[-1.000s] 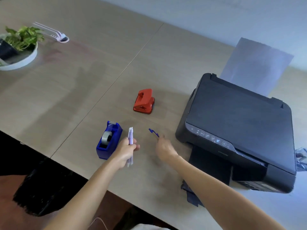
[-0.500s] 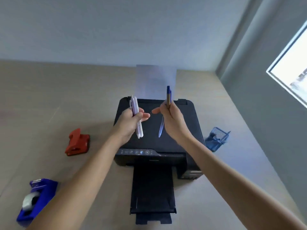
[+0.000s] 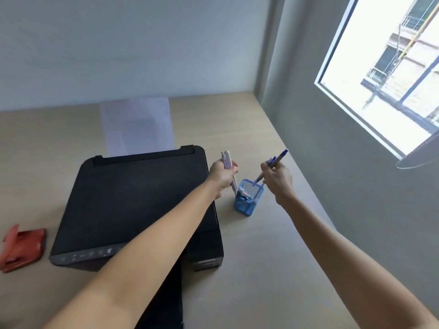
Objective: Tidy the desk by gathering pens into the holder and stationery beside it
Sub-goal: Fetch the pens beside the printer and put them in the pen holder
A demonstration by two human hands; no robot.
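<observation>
A blue mesh pen holder (image 3: 247, 205) stands on the wooden desk (image 3: 273, 257), right of the printer, with some pens inside it. My left hand (image 3: 221, 178) grips white pens (image 3: 227, 160), their lower tips reaching into the holder's left side. My right hand (image 3: 276, 179) grips blue pens (image 3: 278, 159), tilted, with their lower tips over the holder's opening. A red hole punch (image 3: 22, 248) lies on the desk at the far left.
A black printer (image 3: 133, 205) with paper (image 3: 136, 125) in its rear feed fills the middle of the desk; its output tray sticks out toward me. The grey wall (image 3: 344, 186) with a window runs close along the desk's right edge.
Both hands lifted pens off the desk near the tape dispenser, carried them right over the printer, and now hold them at the blue holder. The view swung right; the tape dispenser left the frame.
</observation>
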